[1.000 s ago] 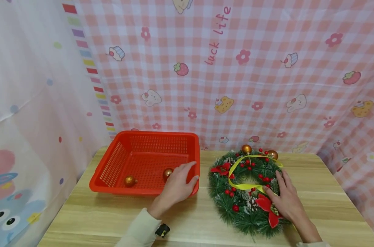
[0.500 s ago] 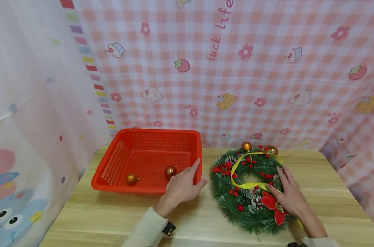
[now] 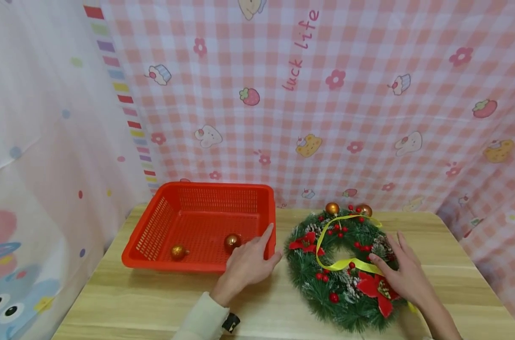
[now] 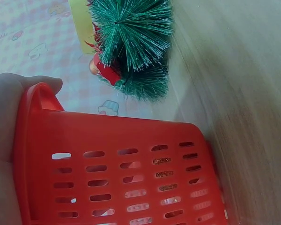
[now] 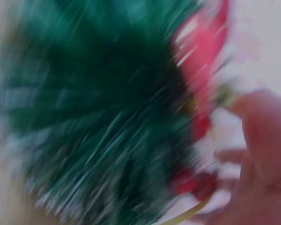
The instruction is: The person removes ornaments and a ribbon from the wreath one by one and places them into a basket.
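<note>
My left hand (image 3: 249, 264) lies over the near right corner of a red plastic basket (image 3: 215, 185), index finger straight along the side wall. In the left wrist view a digit reaches past the basket's rim (image 4: 21, 154). A Christmas wreath (image 3: 312, 285) lies on the table to the right, trimmed with red poinsettias (image 3: 374, 285), berries and pine cones. My right hand (image 3: 406, 274) is at its right side, fingers spread, the thumb over the yellow ribbon (image 3: 341, 265). The right wrist view is blurred, with the thumb (image 5: 262, 136) beside the wreath's red petals.
Inside the basket are a shiny copper bauble (image 3: 232, 242) and a glittery gold bauble (image 3: 178, 252). Two more baubles, one gold (image 3: 332, 208) and one copper (image 3: 365, 209), sit at the wreath's far edge. A checked curtain (image 3: 350, 113) hangs right behind the wooden table (image 3: 125, 302).
The wreath has turned a little counterclockwise, its far baubles shifting left and the near poinsettia right. My right hand has eased rightward. My left hand has slid slightly right over the basket's corner.
</note>
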